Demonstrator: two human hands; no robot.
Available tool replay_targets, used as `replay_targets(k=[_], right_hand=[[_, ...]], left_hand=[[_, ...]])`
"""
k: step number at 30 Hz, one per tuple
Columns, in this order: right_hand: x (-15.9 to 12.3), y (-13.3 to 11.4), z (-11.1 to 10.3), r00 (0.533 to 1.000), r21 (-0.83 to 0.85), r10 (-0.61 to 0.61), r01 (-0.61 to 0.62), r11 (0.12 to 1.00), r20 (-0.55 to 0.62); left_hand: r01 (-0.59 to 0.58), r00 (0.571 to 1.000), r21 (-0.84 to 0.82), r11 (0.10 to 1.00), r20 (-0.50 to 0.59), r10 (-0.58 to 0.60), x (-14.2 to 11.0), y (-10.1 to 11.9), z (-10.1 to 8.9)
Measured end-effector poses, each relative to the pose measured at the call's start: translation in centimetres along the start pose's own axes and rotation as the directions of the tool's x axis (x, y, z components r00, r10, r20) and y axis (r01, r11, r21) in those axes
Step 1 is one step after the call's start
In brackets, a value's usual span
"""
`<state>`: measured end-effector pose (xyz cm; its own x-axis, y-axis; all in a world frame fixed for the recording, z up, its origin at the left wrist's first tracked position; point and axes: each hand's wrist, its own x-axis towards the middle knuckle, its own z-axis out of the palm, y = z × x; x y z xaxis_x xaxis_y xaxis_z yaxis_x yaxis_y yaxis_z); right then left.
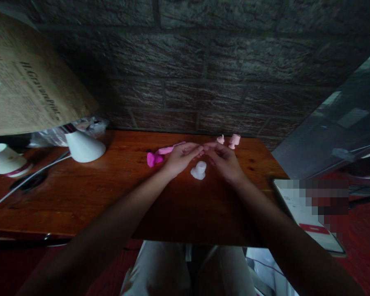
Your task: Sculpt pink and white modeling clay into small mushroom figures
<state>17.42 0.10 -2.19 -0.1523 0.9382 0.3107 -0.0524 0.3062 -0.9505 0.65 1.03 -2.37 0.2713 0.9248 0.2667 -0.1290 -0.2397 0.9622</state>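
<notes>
My left hand (pixel 182 157) and my right hand (pixel 223 159) meet fingertip to fingertip above the wooden table. Both are closed in a pinch; whatever sits between the fingers is too small or hidden to make out. Just below them on the table stands a white clay-like piece (pixel 200 169), a short cylinder on a wider flat base. Left of my left hand lies a magenta clay-like lump (pixel 154 159), with a lighter pink strip (pixel 169 149) behind it, partly covered by the hand. Beyond my right hand are a pale pink cup-shaped piece (pixel 234 140) and a smaller pale pink piece (pixel 220 139).
A lamp with a newsprint shade (pixel 33 78) and white cone base (pixel 84 146) stands at the left, its cord crossing the table. Near it are a paper cup (pixel 6 159) and clear plastic wrap (pixel 94 125). A tablet or phone (pixel 308 218) lies at the right. A brick-patterned wall (pixel 185 57) rises behind.
</notes>
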Motion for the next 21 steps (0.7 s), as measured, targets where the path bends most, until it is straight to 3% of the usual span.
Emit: replay_targets(k=[12,21], right_hand=[[-0.03,-0.25,0.03,1.000,0.016,0.000,0.000,1.000,0.024],[-0.02,-0.29,0.04,0.998,0.024,0.016,-0.018,1.000,0.054]], left_hand=[[-0.027,0.999,0.028,0.999,0.023,0.027,0.07,-0.20,-0.02],[0.040,0.999,-0.029,0.999,0.037,-0.039,-0.03,-0.01,-0.02]])
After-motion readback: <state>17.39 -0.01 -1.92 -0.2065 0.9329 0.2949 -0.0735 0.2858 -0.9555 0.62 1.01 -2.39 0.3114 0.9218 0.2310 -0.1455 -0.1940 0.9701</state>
